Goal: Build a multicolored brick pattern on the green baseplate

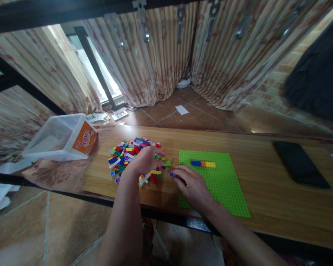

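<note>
My left hand reaches over a heap of mixed toy bricks, its thumb and fingers apart at the right side of the pile. Small green and yellow pieces show in the gap between them. Just past those fingertips lies a lime green brick. A small purple brick is pinched in the fingertips of my right hand, at the left edge of a green studded baseplate. On the plate's upper part sits a short row of blue, orange and yellow bricks.
At the left stands a clear plastic bin with an orange label. A black phone or tablet lies on the right of the wooden tabletop. Beyond the table are striped curtains and a tiled floor with papers on it.
</note>
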### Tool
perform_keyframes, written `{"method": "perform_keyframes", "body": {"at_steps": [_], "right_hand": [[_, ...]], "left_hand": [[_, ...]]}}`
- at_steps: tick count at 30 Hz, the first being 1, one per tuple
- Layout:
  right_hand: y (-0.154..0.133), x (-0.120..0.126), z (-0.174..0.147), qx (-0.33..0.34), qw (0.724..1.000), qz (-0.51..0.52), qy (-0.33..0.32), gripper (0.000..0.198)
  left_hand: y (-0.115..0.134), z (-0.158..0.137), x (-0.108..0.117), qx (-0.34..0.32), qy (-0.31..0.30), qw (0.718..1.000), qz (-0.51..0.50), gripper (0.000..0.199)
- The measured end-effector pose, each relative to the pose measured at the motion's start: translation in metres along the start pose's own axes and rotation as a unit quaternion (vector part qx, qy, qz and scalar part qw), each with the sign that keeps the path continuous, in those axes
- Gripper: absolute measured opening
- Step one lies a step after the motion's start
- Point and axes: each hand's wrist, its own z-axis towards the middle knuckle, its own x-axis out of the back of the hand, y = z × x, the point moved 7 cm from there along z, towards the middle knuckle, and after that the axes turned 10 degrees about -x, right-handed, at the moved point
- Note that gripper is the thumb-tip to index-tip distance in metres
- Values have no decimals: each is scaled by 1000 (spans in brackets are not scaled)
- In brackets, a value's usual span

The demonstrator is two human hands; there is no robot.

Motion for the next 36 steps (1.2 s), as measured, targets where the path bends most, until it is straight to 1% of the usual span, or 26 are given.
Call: {"method": "perform_keyframes", "body": {"at_steps": [2, 4, 6, 7, 8, 9, 10, 13, 15, 17, 19, 21, 23, 26, 28, 31, 33, 36], "right_hand": [[0, 2, -3, 7, 1000, 5, 5, 21], [1, 6, -5, 11, 1000, 6, 19, 21], [3, 13, -7, 12, 999, 7, 44, 21], [3, 18, -7, 11, 998, 8, 61, 21], [4, 23, -7, 10, 997, 11, 79, 20], [5, 30, -7, 7, 995, 17, 98, 20], [6, 38, -6, 2, 993, 24, 119, 19], [11, 61, -5, -28, 982, 54, 176, 21], [15, 72, -4, -48, 977, 61, 199, 27], [17, 77, -3, -57, 976, 54, 203, 34], [18, 77, -2, -55, 979, 45, 192, 39], [18, 73, -1, -45, 983, 40, 171, 35], [17, 69, 0, -36, 987, 39, 153, 27], [22, 69, 1, -53, 988, 48, 139, 21], [32, 76, 1, -91, 984, 55, 144, 24], [54, 95, -2, -159, 972, 51, 168, 31], [68, 107, -5, -196, 963, 47, 178, 33], [80, 116, -9, -230, 958, 39, 165, 33]], "left_hand": [[2, 0, 4, -23, 27, 999, -23, 18], [11, 3, 5, -55, 48, 995, -61, 18], [24, 8, 2, -78, 70, 987, -121, 23], [30, 10, -1, -75, 84, 980, -163, 28], [34, 13, -5, -59, 104, 970, -213, 34], [36, 16, -13, -28, 112, 955, -272, 41], [39, 18, -22, 4, 116, 934, -337, 47], [51, 22, -53, 76, 77, 856, -506, 60], [59, 22, -68, 108, 49, 813, -570, 64], [66, 21, -77, 121, 31, 788, -603, 66], [72, 21, -83, 120, 18, 776, -619, 67], [76, 21, -88, 109, 6, 775, -623, 67], [79, 21, -94, 97, -7, 780, -618, 68], [80, 20, -96, 85, -19, 791, -605, 68], [76, 20, -93, 79, -21, 817, -570, 62], [67, 21, -84, 63, -23, 875, -480, 43], [58, 24, -80, 47, -15, 908, -417, 32], [46, 29, -79, 29, 11, 940, -340, 23]]}}
